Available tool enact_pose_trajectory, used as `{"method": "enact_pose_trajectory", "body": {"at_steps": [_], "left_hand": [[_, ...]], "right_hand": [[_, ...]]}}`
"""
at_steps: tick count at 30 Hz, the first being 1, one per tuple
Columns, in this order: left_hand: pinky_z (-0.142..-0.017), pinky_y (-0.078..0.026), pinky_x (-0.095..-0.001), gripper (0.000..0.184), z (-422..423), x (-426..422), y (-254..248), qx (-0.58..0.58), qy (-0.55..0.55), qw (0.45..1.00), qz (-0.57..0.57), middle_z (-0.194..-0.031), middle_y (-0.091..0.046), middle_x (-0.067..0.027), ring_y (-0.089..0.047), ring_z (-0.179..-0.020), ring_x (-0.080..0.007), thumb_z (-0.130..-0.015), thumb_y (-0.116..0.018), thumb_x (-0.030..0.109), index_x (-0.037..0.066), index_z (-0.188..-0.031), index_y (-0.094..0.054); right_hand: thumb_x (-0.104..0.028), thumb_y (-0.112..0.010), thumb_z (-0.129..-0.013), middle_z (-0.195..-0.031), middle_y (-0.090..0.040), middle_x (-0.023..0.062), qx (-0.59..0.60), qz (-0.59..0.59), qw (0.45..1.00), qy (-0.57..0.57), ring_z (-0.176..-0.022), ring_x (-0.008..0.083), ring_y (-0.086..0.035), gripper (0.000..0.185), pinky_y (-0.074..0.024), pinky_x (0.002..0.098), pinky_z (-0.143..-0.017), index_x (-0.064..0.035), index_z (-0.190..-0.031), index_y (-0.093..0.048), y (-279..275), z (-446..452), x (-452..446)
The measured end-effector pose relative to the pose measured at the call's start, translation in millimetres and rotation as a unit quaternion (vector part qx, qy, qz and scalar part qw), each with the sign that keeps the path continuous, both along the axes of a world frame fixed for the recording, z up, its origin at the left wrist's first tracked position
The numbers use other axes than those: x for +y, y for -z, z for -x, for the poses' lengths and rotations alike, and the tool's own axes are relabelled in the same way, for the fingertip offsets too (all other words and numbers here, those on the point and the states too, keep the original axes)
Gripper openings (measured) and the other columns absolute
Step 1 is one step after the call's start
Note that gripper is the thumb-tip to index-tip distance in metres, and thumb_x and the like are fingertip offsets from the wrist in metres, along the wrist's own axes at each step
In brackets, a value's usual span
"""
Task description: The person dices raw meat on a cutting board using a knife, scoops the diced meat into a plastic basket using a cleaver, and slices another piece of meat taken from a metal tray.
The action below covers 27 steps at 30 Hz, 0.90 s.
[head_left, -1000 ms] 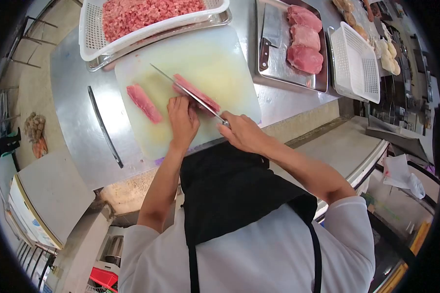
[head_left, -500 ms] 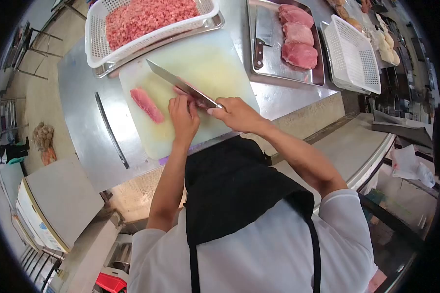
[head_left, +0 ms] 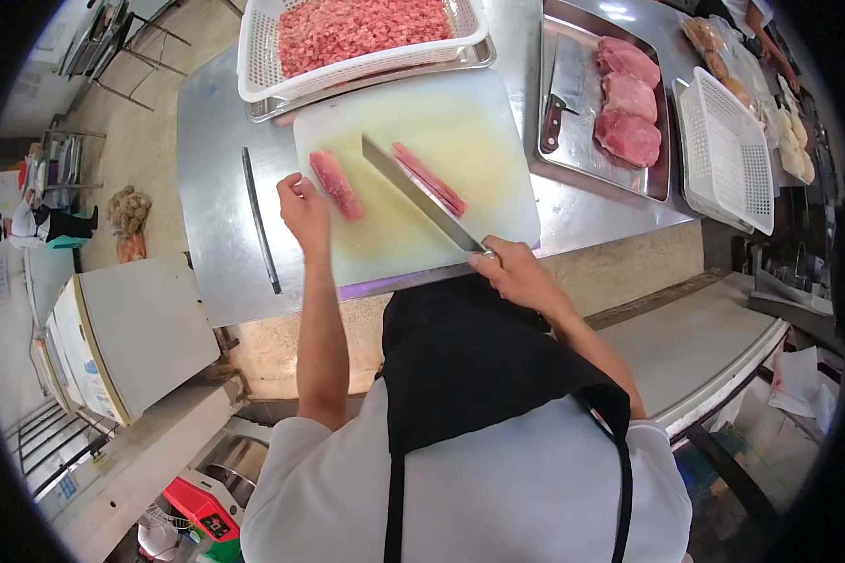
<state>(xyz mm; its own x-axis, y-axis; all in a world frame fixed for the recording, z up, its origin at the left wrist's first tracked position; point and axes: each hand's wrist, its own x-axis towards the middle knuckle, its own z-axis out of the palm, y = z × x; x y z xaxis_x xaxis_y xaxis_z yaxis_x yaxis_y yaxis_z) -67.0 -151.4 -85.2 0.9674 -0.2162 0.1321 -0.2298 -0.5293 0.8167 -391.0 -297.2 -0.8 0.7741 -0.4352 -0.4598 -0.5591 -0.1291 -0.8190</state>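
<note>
On the white cutting board (head_left: 479, 113) my right hand (head_left: 516, 269) grips the handle of a long knife (head_left: 422, 195), its blade slanting up to the left. Just right of the blade lie thin strips of pink meat (head_left: 432, 178), side by side. A separate thick piece of meat (head_left: 335, 185) rests at the board's left. My left hand (head_left: 302, 208) is raised by the board's left edge, beside that piece and off the strips, its fingers curled; what they hold, if anything, is hidden.
A white basket of diced meat (head_left: 248, 61) stands behind the board. To the right are a metal tray (head_left: 573, 174) with meat pieces and a cleaver (head_left: 565, 80), and a white basket (head_left: 737, 150). A dark rod (head_left: 259, 225) lies left. People appear at far left and upper right.
My left hand has let go of the meat strips and moved left to the board's edge. The knife has come down beside the strips, and the whole view has shifted.
</note>
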Motion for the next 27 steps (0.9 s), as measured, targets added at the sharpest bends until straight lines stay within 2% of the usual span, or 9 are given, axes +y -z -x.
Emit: {"method": "enact_pose_trajectory", "body": {"at_steps": [2,5,8,12,16,19,22,26,27], "left_hand": [[-0.080,-0.055,-0.0438,0.034,-12.4,-4.8,-14.8,0.092,0.062,0.986,-0.126,-0.095,-0.072,-0.0171,-0.071,-0.087,-0.0314,-0.096,-0.066,0.026,0.000,-0.117,-0.065],[-0.084,-0.054,-0.0478,0.037,-0.2,-28.3,-24.6,0.010,0.100,0.961,-0.258,-0.099,-0.072,-0.0192,-0.072,-0.095,-0.0372,-0.092,-0.071,0.030,0.002,-0.115,-0.065],[-0.085,-0.054,-0.0513,0.035,15.7,-36.9,-20.7,-0.058,0.206,0.931,-0.295,-0.102,-0.071,-0.0196,-0.070,-0.098,-0.0415,-0.087,-0.075,0.028,0.004,-0.111,-0.066],[-0.083,-0.053,-0.0510,0.027,20.2,-32.5,-28.2,-0.025,0.240,0.937,-0.251,-0.106,-0.069,-0.0183,-0.067,-0.098,-0.0420,-0.086,-0.076,0.019,0.005,-0.107,-0.067],[-0.086,-0.052,-0.0467,0.034,30.4,-24.2,-38.1,-0.160,0.262,0.945,-0.112,-0.109,-0.067,-0.0145,-0.063,-0.102,-0.0383,-0.082,-0.072,0.003,0.007,-0.116,-0.069],[-0.093,-0.052,-0.0442,0.058,48.1,-26.5,-27.5,-0.298,0.325,0.897,-0.024,-0.120,-0.062,-0.0143,-0.060,-0.108,-0.0361,-0.072,-0.066,-0.010,0.009,-0.127,-0.068],[-0.095,-0.051,-0.0444,0.057,79.8,-16.8,-0.9,-0.242,0.369,0.892,-0.100,-0.120,-0.062,-0.0154,-0.059,-0.109,-0.0362,-0.073,-0.063,-0.012,0.008,-0.126,-0.068],[-0.092,-0.047,-0.0484,0.040,87.1,-15.4,-1.9,-0.168,0.318,0.933,-0.013,-0.110,-0.061,-0.0169,-0.058,-0.105,-0.0379,-0.079,-0.061,-0.005,0.002,-0.118,-0.064],[-0.091,-0.046,-0.0487,0.036,87.6,-16.5,-0.1,-0.172,0.332,0.926,-0.050,-0.108,-0.060,-0.0165,-0.057,-0.104,-0.0374,-0.080,-0.061,-0.004,0.002,-0.115,-0.063]], "right_hand": [[-0.037,-0.063,-0.102,-0.080,-0.067,0.0264,0.016,0.040,0.999,-0.007,-0.078,0.0450,-0.066,0.040,-0.0499,0.0498,-0.072,0.0029,-0.101,-0.064,0.8,-3.1,-4.1],[-0.038,-0.063,-0.102,-0.083,-0.068,0.0264,0.026,0.060,0.998,0.011,-0.080,0.0457,-0.066,0.040,-0.0500,0.0511,-0.075,0.0021,-0.104,-0.064,-0.4,-6.9,-8.2],[-0.040,-0.063,-0.102,-0.082,-0.069,0.0233,0.019,0.060,0.998,0.022,-0.075,0.0432,-0.067,0.042,-0.0505,0.0505,-0.072,0.0013,-0.111,-0.063,2.5,-6.1,-3.8],[-0.042,-0.060,-0.104,-0.074,-0.064,0.0141,0.037,-0.073,0.995,0.062,-0.060,0.0268,-0.064,0.044,-0.0492,0.0424,-0.056,-0.0001,-0.117,-0.063,2.2,-4.3,-3.2],[-0.043,-0.058,-0.106,-0.069,-0.058,0.0069,0.048,-0.158,0.984,0.065,-0.051,0.0133,-0.056,0.042,-0.0443,0.0333,-0.047,-0.0014,-0.113,-0.063,-13.0,-3.4,-14.6],[-0.042,-0.058,-0.106,-0.067,-0.057,0.0065,0.063,-0.144,0.986,0.047,-0.049,0.0133,-0.055,0.041,-0.0432,0.0330,-0.046,-0.0014,-0.106,-0.063,-9.7,-5.3,-10.2],[-0.042,-0.059,-0.105,-0.067,-0.060,0.0115,0.044,-0.105,0.993,0.040,-0.054,0.0212,-0.060,0.042,-0.0478,0.0382,-0.053,-0.0004,-0.109,-0.066,-10.3,-6.7,-7.2],[-0.040,-0.061,-0.104,-0.078,-0.067,0.0212,0.019,-0.006,0.999,0.025,-0.072,0.0366,-0.066,0.044,-0.0520,0.0452,-0.070,0.0010,-0.119,-0.066,-21.8,-1.4,6.0],[-0.040,-0.061,-0.104,-0.082,-0.068,0.0230,0.020,0.003,1.000,0.023,-0.077,0.0396,-0.067,0.045,-0.0521,0.0464,-0.074,0.0009,-0.122,-0.066,-27.3,-1.5,8.7]]}}
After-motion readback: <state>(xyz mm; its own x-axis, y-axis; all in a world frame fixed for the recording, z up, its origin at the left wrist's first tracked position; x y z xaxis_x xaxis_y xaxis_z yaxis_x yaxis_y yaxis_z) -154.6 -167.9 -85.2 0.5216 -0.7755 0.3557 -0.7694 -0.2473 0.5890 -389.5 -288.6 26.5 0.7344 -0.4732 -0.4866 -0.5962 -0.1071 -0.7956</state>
